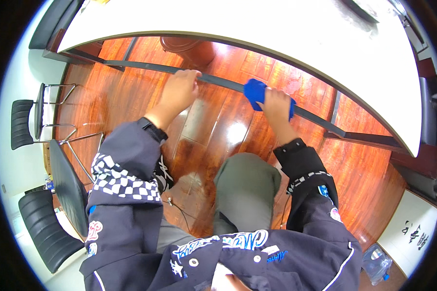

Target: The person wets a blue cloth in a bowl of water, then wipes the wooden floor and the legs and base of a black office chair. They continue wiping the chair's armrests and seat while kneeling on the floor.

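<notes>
A dark grey metal crossbar runs beneath the front edge of a white-topped table. My right hand presses a bright blue cloth around this bar, right of the middle. The cloth bunches out on both sides of my fingers and hides the stretch of bar under it. Farther left, my left hand lies over the same bar with its fingers curled. No cloth shows in the left hand, and its palm side is hidden.
A brown round bin stands under the table. Black chairs with chrome legs line the left side. A clear plastic water jug and a white board bearing writing are at lower right. A thin cable lies on the glossy wood floor.
</notes>
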`<state>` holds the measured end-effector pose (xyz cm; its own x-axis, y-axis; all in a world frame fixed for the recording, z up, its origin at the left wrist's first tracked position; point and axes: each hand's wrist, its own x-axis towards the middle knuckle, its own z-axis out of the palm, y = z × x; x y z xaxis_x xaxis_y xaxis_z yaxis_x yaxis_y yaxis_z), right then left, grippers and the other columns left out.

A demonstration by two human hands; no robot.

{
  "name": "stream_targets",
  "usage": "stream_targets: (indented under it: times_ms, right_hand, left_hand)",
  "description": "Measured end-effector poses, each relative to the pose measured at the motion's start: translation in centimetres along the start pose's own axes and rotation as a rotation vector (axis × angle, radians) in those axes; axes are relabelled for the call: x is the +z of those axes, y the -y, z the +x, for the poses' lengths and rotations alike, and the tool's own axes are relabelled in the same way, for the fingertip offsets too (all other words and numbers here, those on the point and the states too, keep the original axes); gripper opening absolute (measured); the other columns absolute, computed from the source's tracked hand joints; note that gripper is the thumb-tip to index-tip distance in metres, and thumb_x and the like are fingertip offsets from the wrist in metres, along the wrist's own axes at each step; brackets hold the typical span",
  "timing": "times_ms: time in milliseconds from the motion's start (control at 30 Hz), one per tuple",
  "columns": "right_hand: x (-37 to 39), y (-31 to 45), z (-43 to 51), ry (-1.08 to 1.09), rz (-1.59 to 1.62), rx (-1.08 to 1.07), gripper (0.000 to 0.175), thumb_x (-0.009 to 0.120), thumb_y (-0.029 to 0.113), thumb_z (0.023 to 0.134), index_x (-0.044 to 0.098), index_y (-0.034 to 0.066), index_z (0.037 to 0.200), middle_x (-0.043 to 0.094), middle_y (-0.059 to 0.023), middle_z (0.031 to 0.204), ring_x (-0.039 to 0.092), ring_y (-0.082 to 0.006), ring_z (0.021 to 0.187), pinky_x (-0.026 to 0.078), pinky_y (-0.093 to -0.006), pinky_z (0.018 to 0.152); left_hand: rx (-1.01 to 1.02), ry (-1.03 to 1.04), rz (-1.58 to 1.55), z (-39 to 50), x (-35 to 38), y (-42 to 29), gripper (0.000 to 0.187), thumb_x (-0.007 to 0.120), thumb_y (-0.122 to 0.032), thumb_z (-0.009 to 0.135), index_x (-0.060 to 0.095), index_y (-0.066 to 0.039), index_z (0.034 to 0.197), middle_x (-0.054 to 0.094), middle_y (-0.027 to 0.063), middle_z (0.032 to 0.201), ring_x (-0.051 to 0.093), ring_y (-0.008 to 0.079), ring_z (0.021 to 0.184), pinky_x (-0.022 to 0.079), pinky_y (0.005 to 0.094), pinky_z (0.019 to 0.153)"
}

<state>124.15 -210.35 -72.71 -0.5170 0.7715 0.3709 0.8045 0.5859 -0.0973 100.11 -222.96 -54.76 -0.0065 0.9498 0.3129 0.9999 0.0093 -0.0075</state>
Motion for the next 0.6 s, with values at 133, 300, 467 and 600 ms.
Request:
stream_targets:
  times_ms: [133,300,467,600]
  right_hand:
    - [0.5,2.8,2.9,-0.113,0.136,-0.205,0.059,0.074,0.045,0.076,0.059,0.0063,0.117,0.064,-0.0089,0.099,0.063,-0.0267,0.092,0.049,-0.0409,0.079]
    - [-1.0,-3.4,-0.7,-0.073,0.338,-0.180,0.061,0.078,0.035,0.074,0.059,0.0047,0.123,0.067,-0.0171,0.108,0.063,-0.0357,0.100,0.049,-0.0450,0.088]
    - [-3.5,-12.3,-6.6,0.010,0.191,0.129,0.062,0.084,0.032,0.063,0.062,0.0009,0.112,0.066,-0.0198,0.103,0.063,-0.0393,0.095,0.049,-0.0465,0.085]
    - [-3.2,-11.8,-5.6,0.076,0.085,-0.022,0.060,0.079,0.038,0.070,0.060,0.0009,0.113,0.065,-0.0207,0.100,0.062,-0.0394,0.094,0.048,-0.0475,0.084]
  left_hand:
    - [0.115,0.109,0.033,1.0,2.4,2.1,0.027,0.057,-0.005,0.082,0.062,-0.004,0.108,0.064,0.0137,0.099,0.059,0.0331,0.100,0.047,0.0451,0.088]
    - [0.223,0.211,-0.116,2.6,3.7,7.8,0.030,0.064,-0.010,0.080,0.061,-0.003,0.109,0.062,0.0155,0.102,0.058,0.0350,0.100,0.046,0.0444,0.088]
    - [0.288,0.304,-0.170,4.3,6.2,12.8,0.044,0.074,-0.020,0.076,0.059,-0.005,0.115,0.059,0.0152,0.112,0.054,0.0353,0.108,0.044,0.0440,0.093]
    - [0.395,0.258,-0.132,4.3,8.0,14.6,0.054,0.079,-0.029,0.072,0.058,-0.009,0.118,0.059,0.0119,0.113,0.054,0.0331,0.110,0.040,0.0482,0.095]
